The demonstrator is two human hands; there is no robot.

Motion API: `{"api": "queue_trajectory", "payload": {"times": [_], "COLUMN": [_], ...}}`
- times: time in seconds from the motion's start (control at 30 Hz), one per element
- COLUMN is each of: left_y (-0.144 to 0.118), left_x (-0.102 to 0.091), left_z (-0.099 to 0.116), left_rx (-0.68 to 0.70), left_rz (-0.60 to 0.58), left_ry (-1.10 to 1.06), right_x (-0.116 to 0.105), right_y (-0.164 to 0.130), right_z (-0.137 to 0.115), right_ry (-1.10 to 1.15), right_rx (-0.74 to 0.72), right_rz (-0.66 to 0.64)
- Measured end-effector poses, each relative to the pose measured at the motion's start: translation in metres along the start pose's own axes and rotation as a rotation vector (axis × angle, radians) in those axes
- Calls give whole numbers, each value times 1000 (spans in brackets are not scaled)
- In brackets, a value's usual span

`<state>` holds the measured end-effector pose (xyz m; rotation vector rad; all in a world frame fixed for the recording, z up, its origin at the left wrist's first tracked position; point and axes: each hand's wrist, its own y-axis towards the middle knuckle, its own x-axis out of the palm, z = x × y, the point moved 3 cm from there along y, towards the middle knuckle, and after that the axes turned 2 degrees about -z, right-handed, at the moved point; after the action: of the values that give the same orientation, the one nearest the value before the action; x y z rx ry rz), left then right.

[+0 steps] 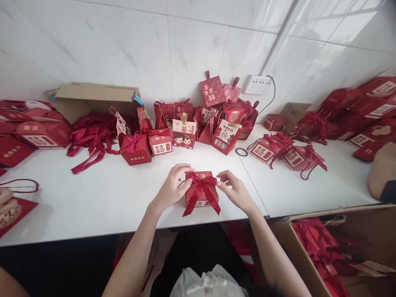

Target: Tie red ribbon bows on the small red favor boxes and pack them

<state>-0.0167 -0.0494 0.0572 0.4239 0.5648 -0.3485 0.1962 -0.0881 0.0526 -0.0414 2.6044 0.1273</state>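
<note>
Crumpled white plastic (208, 284) sits lowest in the head view, between the person's two forearms. Beyond it, near the front edge of the white counter (102, 198), stands a small red gift box (200, 190) with a red ribbon bow (201, 186) tied across its top. The bow's loops spread left and right, so its long axis runs across the view, while its two tails hang down the front face toward the camera, splaying outward. The left hand (172, 186) rests against the box's left side, fingers curled onto the left loop, pinching it. The right hand (235, 190) is at the box's right side, fingertips closed on the right loop. Farther back, a row of finished red boxes (185, 133) stands against the tiled wall, with a heap of loose ribbons (93, 134) and an open cardboard carton (93, 99) to their left. Another carton (309, 247) of red items stands lower right
</note>
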Motion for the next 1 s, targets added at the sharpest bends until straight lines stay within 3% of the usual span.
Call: {"api": "queue_trajectory", "payload": {"times": [0.17,0.33,0.6,0.73,0.9,1.0], "left_y": [3,-3,-15,-20,-22,-22], "left_x": [-3,0,8,8,11,11], "left_z": [5,10,15,23,25,21], "left_rx": [-4,-161,-354,-402,-409,-436], "left_rz": [-50,-72,83,134,108,29], "left_ry": [-40,-144,-138,-75,-64,-99], "right_x": [17,22,20,20,23,25], "right_y": [7,8,3,0,-4,-8], "right_z": [-12,-5,6,7,9,11], "right_ry": [84,351,572,617,681,710], "right_rx": [-3,126,238,216,217,227], "right_rz": [-86,-98,-104,-139,-162,-127]}}
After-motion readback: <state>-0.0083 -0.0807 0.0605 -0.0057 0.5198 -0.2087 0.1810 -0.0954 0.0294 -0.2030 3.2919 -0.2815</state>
